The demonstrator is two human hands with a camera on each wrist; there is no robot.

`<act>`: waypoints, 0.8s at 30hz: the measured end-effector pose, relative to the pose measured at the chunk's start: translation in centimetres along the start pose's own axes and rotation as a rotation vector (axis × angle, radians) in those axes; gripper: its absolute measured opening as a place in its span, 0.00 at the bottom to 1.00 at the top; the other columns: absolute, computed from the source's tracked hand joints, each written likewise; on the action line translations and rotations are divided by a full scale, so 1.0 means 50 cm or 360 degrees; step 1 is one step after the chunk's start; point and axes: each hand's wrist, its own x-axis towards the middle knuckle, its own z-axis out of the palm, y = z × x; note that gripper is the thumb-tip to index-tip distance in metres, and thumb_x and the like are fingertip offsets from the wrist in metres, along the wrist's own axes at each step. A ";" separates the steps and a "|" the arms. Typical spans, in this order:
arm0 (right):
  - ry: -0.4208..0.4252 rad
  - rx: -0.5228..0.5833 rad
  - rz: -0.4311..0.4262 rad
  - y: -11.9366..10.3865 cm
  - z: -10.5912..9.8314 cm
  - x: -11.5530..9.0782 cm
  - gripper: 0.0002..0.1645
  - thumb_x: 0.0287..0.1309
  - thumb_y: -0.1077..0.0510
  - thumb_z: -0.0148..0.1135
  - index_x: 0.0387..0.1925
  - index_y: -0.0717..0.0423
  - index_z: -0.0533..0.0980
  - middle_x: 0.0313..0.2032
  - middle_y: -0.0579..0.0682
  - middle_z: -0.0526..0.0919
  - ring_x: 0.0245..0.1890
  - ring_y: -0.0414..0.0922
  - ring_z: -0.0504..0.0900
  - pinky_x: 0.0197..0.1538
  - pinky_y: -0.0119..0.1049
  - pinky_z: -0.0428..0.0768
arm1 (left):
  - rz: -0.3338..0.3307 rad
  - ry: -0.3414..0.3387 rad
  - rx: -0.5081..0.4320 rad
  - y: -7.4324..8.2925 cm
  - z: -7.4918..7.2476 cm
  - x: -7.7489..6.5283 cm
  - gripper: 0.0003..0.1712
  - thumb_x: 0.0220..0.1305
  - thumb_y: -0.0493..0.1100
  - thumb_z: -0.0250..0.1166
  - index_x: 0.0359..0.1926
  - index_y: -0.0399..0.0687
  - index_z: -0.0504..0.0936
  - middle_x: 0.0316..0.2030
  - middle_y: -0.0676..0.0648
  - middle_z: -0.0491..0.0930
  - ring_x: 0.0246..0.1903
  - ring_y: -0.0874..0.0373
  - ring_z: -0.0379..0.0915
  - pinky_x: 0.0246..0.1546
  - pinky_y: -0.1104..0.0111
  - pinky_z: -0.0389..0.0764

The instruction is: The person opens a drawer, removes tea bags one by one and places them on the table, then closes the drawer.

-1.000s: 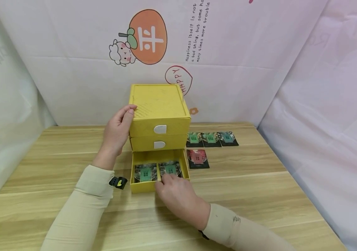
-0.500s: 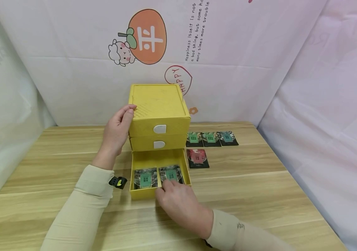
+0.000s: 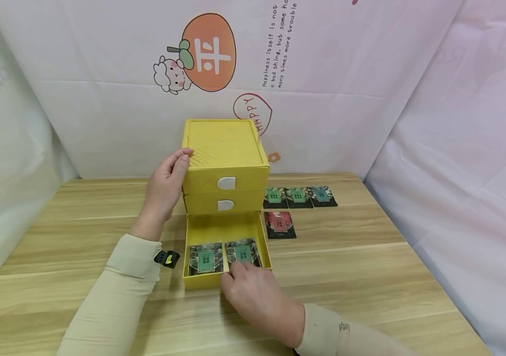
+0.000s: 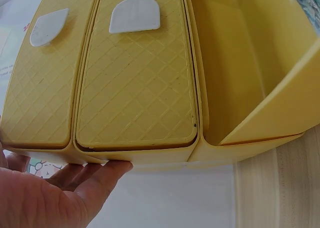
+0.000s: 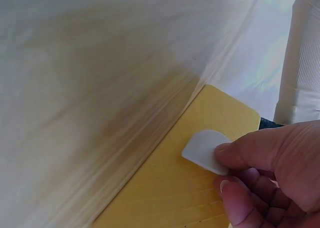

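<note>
1. Bottom drawer point(image 3: 203, 282) of the yellow three-drawer cabinet point(image 3: 223, 143) is pulled further towards the person than a second ago, and the right hand point(image 3: 261, 297) has come back with it.
2. That right hand pinches the drawer's white pull tab point(image 5: 202, 147), thumb on one face and fingertips behind it.
3. Two dark square packets with green labels, the left packet point(image 3: 206, 260) and the right packet point(image 3: 241, 251), lie side by side in the front of the drawer and have travelled with it; the right hand partly covers the right one.
4. Staying where it was, the left hand point(image 3: 165, 185) rests against the cabinet's left side near the top front edge, its fingers extended along the wall.
5. Both upper drawers, the top drawer point(image 3: 204, 182) and the middle drawer point(image 3: 204, 203), are closed.
6. On the wood-grain table point(image 3: 368, 277), right of the cabinet, a row of three packets point(image 3: 299, 198) lies closely side by side, with a red-labelled packet point(image 3: 280, 225) nearer the person.
7. Behind stands a white printed backdrop point(image 3: 328, 113).
</note>
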 end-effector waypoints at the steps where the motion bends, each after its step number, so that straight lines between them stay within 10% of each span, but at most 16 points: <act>1: -0.0012 0.0004 -0.0002 -0.001 -0.001 0.000 0.07 0.58 0.66 0.69 0.31 0.51 0.82 0.26 0.45 0.78 0.24 0.37 0.73 0.21 0.28 0.76 | 0.0000 0.0001 0.0000 0.000 0.000 0.000 0.31 0.80 0.66 0.48 0.74 0.60 0.73 0.74 0.52 0.70 0.72 0.51 0.65 0.71 0.48 0.67; 24: 0.0024 0.0033 -0.0017 -0.020 -0.016 -0.023 0.06 0.58 0.64 0.71 0.29 0.50 0.81 0.25 0.45 0.77 0.24 0.37 0.74 0.22 0.31 0.78 | 0.0004 0.0028 -0.0014 -0.004 0.003 0.003 0.31 0.80 0.65 0.48 0.73 0.59 0.74 0.73 0.52 0.72 0.72 0.52 0.65 0.71 0.50 0.67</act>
